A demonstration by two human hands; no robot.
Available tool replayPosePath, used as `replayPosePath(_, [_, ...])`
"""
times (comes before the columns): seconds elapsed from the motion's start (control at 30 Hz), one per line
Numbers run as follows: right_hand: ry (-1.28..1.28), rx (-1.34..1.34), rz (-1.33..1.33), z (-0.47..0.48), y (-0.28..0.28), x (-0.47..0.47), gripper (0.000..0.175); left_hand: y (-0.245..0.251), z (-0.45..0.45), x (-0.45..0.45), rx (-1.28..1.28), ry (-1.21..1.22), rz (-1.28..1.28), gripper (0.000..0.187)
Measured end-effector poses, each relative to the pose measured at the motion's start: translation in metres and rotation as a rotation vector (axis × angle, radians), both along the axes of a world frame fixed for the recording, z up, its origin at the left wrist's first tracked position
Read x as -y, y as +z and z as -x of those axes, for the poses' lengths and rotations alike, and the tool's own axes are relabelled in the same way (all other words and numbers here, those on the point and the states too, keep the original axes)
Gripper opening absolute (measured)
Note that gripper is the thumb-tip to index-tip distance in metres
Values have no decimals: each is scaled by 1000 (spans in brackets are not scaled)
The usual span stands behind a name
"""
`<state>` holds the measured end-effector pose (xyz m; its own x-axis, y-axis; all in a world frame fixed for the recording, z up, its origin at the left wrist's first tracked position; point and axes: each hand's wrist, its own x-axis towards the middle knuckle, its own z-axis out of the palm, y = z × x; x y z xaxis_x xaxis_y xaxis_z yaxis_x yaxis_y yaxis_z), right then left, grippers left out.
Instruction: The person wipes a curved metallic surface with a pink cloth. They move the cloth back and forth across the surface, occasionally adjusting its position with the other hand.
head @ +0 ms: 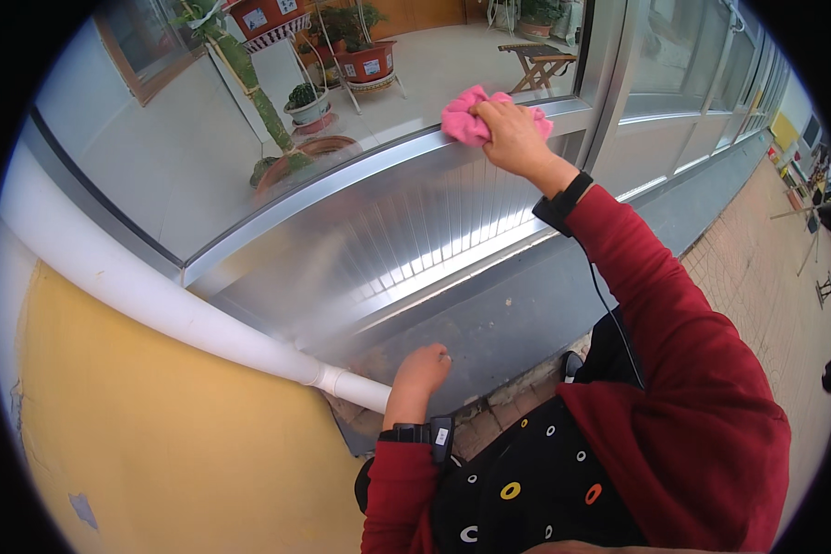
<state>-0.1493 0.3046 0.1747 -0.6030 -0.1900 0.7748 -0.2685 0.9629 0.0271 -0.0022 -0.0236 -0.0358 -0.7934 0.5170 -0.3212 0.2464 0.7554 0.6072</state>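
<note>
My right hand (516,138) grips a bunched pink cloth (465,119) against the metal window frame rail (388,154), near its right end. The cloth overlaps the lower edge of the glass pane (415,97). Under the rail is a shiny ribbed metal panel (415,221). My left hand (424,368) is curled low in front of me, above the grey ledge (498,325) and beside the white pipe (360,389). Its fingers are bent in, and I see nothing in them. Each wrist wears a black strap with a device.
A yellow wall (180,429) stands at the left behind the pipe. Through the glass show potted plants (365,64) and a folding stool (537,66). Paved ground (734,235) runs along the ledge at the right, with a tripod-like stand farther off. A thin cable hangs from my right wrist.
</note>
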Motion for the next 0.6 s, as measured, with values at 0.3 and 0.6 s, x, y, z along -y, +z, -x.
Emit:
replayPosePath(0.3, [360, 94, -17, 8, 8, 188, 45, -8, -6, 15, -58, 26, -30, 32])
replayPosePath(0.6, [558, 138, -74, 26, 7, 315, 44, -11, -8, 32, -84, 17, -60, 36])
